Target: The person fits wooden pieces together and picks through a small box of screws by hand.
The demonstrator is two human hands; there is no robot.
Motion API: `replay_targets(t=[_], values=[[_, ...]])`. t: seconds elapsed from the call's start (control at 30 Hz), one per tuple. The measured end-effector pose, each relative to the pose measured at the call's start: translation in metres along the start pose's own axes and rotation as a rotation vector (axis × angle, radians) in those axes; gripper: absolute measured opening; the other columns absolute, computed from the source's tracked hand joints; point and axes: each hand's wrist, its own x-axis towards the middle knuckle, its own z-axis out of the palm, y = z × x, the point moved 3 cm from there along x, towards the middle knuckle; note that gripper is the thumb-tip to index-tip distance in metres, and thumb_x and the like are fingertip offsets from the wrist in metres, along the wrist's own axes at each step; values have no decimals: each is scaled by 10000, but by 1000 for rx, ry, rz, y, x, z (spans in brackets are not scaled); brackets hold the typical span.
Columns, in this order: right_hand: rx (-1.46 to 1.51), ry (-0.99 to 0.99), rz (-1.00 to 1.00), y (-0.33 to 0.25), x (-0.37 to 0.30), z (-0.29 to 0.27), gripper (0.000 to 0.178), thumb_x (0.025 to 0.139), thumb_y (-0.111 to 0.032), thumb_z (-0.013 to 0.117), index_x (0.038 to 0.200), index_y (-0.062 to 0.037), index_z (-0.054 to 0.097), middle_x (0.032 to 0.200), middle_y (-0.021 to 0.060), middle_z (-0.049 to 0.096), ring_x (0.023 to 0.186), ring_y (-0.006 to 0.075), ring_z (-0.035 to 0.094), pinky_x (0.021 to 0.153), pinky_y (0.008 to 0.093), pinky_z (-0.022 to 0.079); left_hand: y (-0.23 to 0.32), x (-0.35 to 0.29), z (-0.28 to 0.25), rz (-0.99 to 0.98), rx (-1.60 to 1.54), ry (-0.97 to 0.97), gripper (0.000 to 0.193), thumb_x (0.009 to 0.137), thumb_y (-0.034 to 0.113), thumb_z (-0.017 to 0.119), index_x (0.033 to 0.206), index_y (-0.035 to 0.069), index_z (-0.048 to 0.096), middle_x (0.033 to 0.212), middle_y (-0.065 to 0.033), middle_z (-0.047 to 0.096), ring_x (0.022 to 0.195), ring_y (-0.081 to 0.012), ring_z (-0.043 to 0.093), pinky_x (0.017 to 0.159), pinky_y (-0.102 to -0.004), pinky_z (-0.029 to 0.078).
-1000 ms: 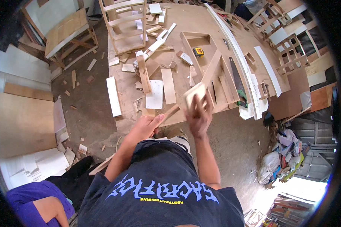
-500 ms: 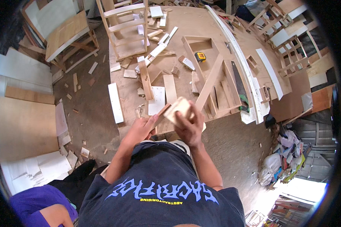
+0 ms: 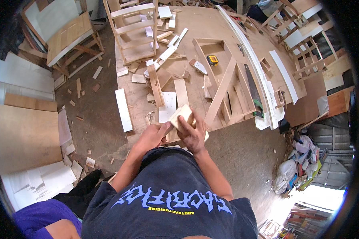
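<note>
Two hands were brought close together at the near edge of the table [image 3: 211, 24], and right between them a pale wooden block [image 3: 182, 116] was held! By the right hand [image 3: 194, 136] it was gripped, fingers spread across its top, low in front of the black shirt [image 3: 167, 187]. The left hand [image 3: 150, 136] was curled, its thumb set just beside the block's left end; whether anything was held inside that curl could not be told, the view being covered by fingers and block.

Beyond, the table was scattered with offcuts. A long plank [image 3: 220, 91] was laid slantwise across a wooden frame [image 3: 198, 51], and inside that frame a yellow-and-black tape measure [image 3: 212, 60] was parked. Along its right side a green-handled saw [image 3: 258, 106] was placed, flanked by a long white strip [image 3: 263, 73]. Farther left, a slatted wooden rack [image 3: 133, 30] was stood on the tabletop. Down at lower left, a purple sleeve [image 3: 40, 217] of another person was glimpsed.
</note>
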Motion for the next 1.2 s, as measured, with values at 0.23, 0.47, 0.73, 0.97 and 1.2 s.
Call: replay_targets(t=[0.23, 0.47, 0.73, 0.97, 1.2], values=[[-60, 74, 402, 57, 9, 17, 753, 780, -267, 872, 1483, -352, 615, 1532, 215, 493, 1336, 414, 550, 1107, 518, 458, -34, 4, -14, 40, -2, 31, 808, 1062, 632, 478, 743, -69, 723, 543, -98, 606, 448, -196, 600, 475, -365, 488], [105, -163, 399, 47, 10, 70, 845, 798, -292, 875, 1555, -158, 525, 1476, 304, 527, 1368, 449, 528, 1131, 484, 455, -46, 24, -23, 66, -97, 125, 825, 1050, 655, 481, 718, -60, 724, 528, -102, 607, 469, -193, 617, 503, -356, 496], [-177, -257, 495, 88, 38, 134, 851, 819, -352, 844, 1565, -148, 488, 1551, 257, 460, 1390, 450, 495, 1135, 514, 439, -39, 32, -28, 135, -64, 185, 801, 1051, 639, 484, 705, -40, 732, 536, -111, 601, 501, -197, 617, 525, -359, 474], [66, -107, 432, 89, 40, 132, 736, 879, -277, 818, 1537, -130, 522, 1450, 187, 562, 1270, 348, 612, 1054, 448, 513, -37, 27, -33, 133, -58, 183, 784, 1038, 644, 508, 763, -51, 745, 543, -127, 593, 563, -221, 637, 572, -384, 484], [1012, -238, 601, 12, 53, 36, 587, 986, -195, 745, 1530, -93, 549, 1339, 143, 676, 1042, 176, 700, 891, 305, 569, -27, 21, -21, 118, -53, 135, 584, 1040, 545, 586, 1129, -1, 773, 727, -132, 701, 708, -182, 673, 667, -346, 511]])
